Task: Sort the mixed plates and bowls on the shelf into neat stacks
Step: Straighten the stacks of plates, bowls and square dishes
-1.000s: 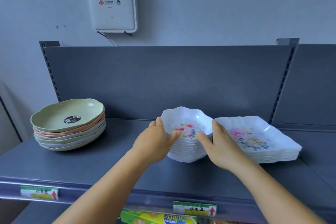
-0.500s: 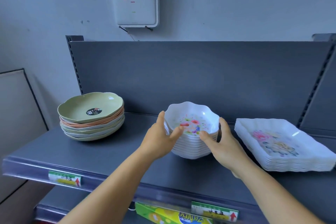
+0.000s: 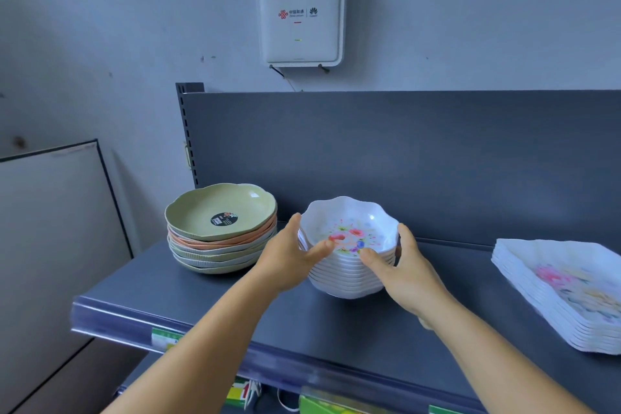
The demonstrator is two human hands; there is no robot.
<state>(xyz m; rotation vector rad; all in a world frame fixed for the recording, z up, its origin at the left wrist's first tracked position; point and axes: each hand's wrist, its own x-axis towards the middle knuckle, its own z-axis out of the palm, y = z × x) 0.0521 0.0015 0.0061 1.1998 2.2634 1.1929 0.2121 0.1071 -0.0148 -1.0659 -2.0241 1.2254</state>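
Observation:
A stack of white scalloped bowls with a flower print [image 3: 349, 228] stands in the middle of the grey shelf [image 3: 208, 306]. My left hand [image 3: 289, 259] grips its left side, thumb on the rim of the top bowl. My right hand [image 3: 403, 269] grips the right side, thumb at the front rim, fingers behind. A stack of round green, orange and pale plates [image 3: 220, 228] sits just left of the bowls, close to my left hand. A stack of white square floral plates [image 3: 564, 292] lies at the right, partly cut off by the frame edge.
The shelf's dark back panel [image 3: 403, 158] rises behind the stacks. A white router box [image 3: 300, 13] hangs on the wall above. A grey panel [image 3: 50, 228] stands to the left. Price tags [image 3: 164, 339] line the shelf's front edge, with packaged goods on the shelf below.
Both hands have slid the bowl stack leftwards, away from the square plates and close to the round plate stack. The view has swung to the left.

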